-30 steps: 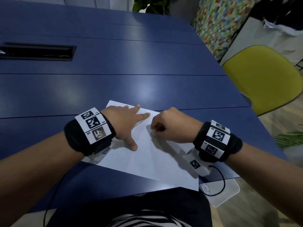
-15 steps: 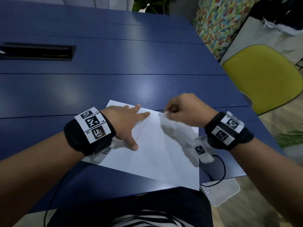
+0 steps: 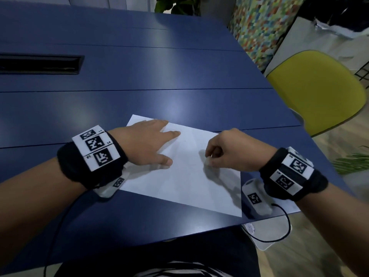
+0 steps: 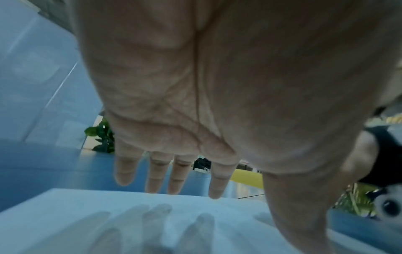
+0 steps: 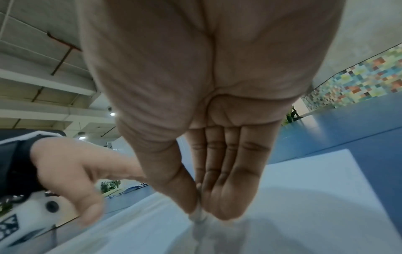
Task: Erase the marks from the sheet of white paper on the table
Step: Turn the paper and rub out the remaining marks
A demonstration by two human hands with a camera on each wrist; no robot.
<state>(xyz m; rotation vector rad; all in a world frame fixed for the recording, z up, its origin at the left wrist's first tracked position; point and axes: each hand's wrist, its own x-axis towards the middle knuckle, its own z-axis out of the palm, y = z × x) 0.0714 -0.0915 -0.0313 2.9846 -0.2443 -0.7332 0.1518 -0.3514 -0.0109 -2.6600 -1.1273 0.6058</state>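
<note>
A white sheet of paper (image 3: pixel 185 176) lies slanted near the front edge of the blue table (image 3: pixel 139 76). My left hand (image 3: pixel 151 144) lies flat on the sheet's far left part, fingers straight and spread (image 4: pixel 174 178), pressing the paper (image 4: pixel 108 223) down. My right hand (image 3: pixel 219 154) is over the sheet's right half and pinches a small white eraser (image 3: pixel 207 161) between thumb and fingers; in the right wrist view the eraser (image 5: pixel 198 216) touches the paper (image 5: pixel 304 206) under the fingertips. A faint mark (image 3: pixel 184 140) shows near the left index fingertip.
A black cable slot (image 3: pixel 40 63) is set in the table at the far left. A yellow-green chair (image 3: pixel 319 90) stands off the table's right side. A wire (image 3: pixel 279 232) hangs from the right wrist over the table's front corner. A plant (image 3: pixel 179 5) stands behind the table.
The right hand lifted away to the far right of the sheet, then came back down onto the sheet's right half with the eraser. The left hand stayed pressed on the paper.
</note>
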